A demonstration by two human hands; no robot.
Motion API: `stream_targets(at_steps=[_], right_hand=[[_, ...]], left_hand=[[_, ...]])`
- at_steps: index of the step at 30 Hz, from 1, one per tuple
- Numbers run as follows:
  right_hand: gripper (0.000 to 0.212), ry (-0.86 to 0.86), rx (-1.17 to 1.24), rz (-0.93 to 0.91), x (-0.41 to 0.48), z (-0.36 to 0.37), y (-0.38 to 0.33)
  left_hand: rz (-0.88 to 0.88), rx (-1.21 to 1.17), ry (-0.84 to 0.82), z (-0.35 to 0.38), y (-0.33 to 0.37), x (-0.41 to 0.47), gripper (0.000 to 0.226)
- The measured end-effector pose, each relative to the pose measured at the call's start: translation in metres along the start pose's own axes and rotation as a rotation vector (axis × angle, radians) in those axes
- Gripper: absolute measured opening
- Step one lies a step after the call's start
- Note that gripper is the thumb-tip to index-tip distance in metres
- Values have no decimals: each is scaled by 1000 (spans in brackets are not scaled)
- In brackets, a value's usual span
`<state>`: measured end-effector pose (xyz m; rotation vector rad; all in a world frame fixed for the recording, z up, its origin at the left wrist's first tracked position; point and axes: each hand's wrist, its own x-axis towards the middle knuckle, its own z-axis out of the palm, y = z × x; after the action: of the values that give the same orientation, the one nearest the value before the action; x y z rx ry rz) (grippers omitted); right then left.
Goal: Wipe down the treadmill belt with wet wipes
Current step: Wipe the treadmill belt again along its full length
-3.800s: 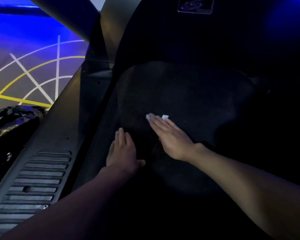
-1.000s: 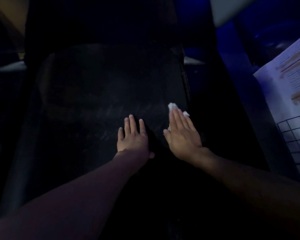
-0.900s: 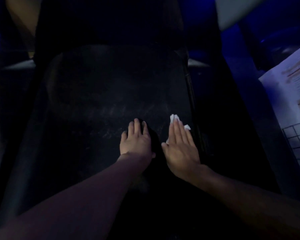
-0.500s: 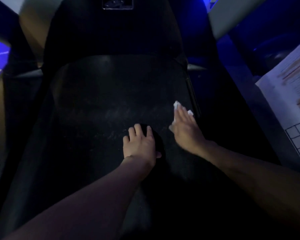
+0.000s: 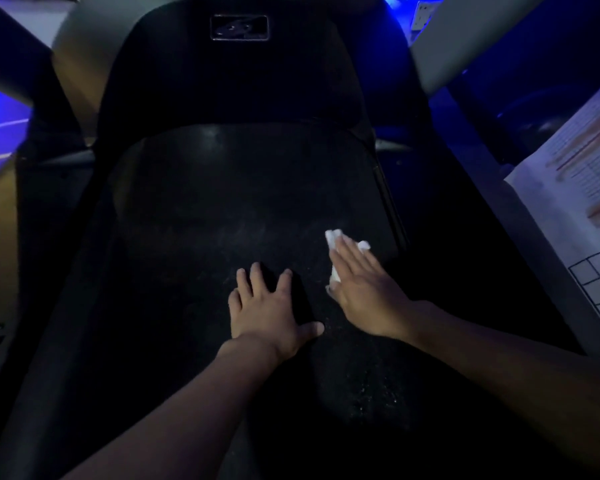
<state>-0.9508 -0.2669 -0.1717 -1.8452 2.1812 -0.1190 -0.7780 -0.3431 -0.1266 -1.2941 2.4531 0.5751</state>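
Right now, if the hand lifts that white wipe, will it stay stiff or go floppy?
Probably floppy: the wipe is crumpled, bunching out beyond the right hand. Likely light, since flat fingers alone press it on the belt.

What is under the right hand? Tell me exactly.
A white wipe lies under the right hand, pressed flat on the treadmill belt. Only its edges show around the fingers; the rest is covered by the hand.
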Motion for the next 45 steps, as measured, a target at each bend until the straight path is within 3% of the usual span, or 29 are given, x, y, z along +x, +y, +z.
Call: stream_targets(at_steps=[2, 6, 10, 14, 19, 23, 26, 28, 31, 36, 40, 43, 45], right_hand=[[65, -6, -32, -97, 0, -4, 7], [72, 61, -13, 68, 19, -6, 12], [69, -9, -137, -165, 11, 4, 0], [77, 64, -134, 7, 31, -2, 6], [72, -12, -188, -210, 21, 3, -11], [77, 74, -141, -26, 38, -1, -15], [74, -23, -152, -201, 28, 4, -33], [73, 28, -209, -260, 32, 3, -25], [76, 75, -190, -28, 48, -3, -22], [72, -8, -206, -307, 40, 5, -49], [76, 69, -201, -70, 60, 0, -45], [74, -22, -178, -275, 50, 10, -64], [74, -12, -205, -308, 53, 6, -60]], left_hand=[[4, 23, -19, -3, -2, 1, 107], [3, 9, 9, -13, -17, 7, 119], [-97, 46, -61, -12, -27, 4, 116], [-108, 12, -82, -16, -33, 3, 111], [-103, 60, 12, -31, -59, 4, 104], [-256, 45, -69, -28, -58, 3, 107], [-260, -1, -76, -27, -63, 2, 108], [-247, 22, -49, -27, -67, 1, 111], [-221, 70, -23, -33, -73, 2, 113], [-153, 107, -35, -45, -95, 1, 103], [-326, 98, -52, -41, -93, 1, 110], [-412, 21, -76, -39, -94, -1, 117], [-396, 3, -62, -37, -98, -1, 117]])
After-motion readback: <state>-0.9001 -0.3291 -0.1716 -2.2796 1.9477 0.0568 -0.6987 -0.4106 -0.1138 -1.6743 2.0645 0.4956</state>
